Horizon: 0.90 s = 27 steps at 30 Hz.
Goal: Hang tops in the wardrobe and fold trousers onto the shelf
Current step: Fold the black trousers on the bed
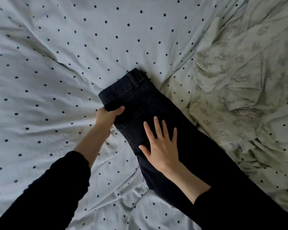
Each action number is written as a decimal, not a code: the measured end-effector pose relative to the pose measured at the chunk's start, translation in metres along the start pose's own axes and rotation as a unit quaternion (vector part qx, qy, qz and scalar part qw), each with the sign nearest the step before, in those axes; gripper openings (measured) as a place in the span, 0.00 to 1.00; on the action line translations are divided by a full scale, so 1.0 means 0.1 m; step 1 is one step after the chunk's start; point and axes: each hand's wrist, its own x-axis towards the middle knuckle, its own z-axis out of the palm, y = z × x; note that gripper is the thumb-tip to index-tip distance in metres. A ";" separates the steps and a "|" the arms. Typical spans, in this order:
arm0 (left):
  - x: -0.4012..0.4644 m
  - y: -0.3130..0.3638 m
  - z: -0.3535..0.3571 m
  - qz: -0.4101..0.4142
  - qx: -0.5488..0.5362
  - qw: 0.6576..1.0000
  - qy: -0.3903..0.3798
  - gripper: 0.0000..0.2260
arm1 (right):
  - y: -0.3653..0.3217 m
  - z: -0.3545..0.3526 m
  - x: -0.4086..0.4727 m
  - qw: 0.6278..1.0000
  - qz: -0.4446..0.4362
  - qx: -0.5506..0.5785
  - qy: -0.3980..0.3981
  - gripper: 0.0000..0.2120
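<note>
Trousers of dark denim lie lengthwise-folded on the polka-dot bedsheet — left hand grasping the waistband edge, right hand pressing flat, fingers spread. Cross-folds and shelving remain; no wardrobe visible.

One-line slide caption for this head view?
Left hand grips dark jeans at the waist; right hand presses them flat on the dotted bedcover.
</note>
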 end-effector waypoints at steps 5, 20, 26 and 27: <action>-0.28 0.13 -0.15 0.130 0.071 0.988 0.034 0.11 | -0.14 -0.11 0.20 0.996 -0.042 0.030 -0.075 0.39; -1.32 -0.01 -0.22 0.510 0.377 0.773 0.017 0.18 | 0.26 -0.59 -0.61 0.945 0.044 0.318 0.067 0.19; -1.84 -0.85 0.17 0.551 0.471 0.660 -0.199 0.21 | 0.84 -0.70 -1.54 0.919 0.149 0.300 0.206 0.20; -1.86 -0.96 0.24 0.541 0.513 0.623 -0.237 0.22 | 0.87 -0.67 -1.55 0.942 0.107 0.243 0.206 0.21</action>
